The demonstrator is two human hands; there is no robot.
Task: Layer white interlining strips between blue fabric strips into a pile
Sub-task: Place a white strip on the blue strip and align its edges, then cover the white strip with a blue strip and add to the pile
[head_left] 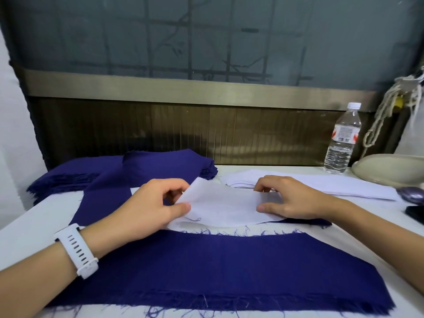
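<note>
A white interlining strip [223, 206] lies at the table's middle, its left end lifted. My left hand [149, 206] pinches that left end between thumb and fingers. My right hand [285, 198] pinches the right end. Under the strip lies a blue fabric strip [101, 204], showing at left and right. A wide blue fabric strip [218, 269] with frayed edges lies in front, close to me. A stack of blue strips [146, 171] sits at the back left. A stack of white interlining strips [332, 183] lies at the back right, behind my right hand.
A clear water bottle [343, 140] stands at the back right. Beside it sit a beige bowl-like object [390, 169], a small purple thing [411, 195] and a dark phone-like object [416, 214]. Knotted rope [390, 111] hangs at far right. A dark wall panel closes the table's back.
</note>
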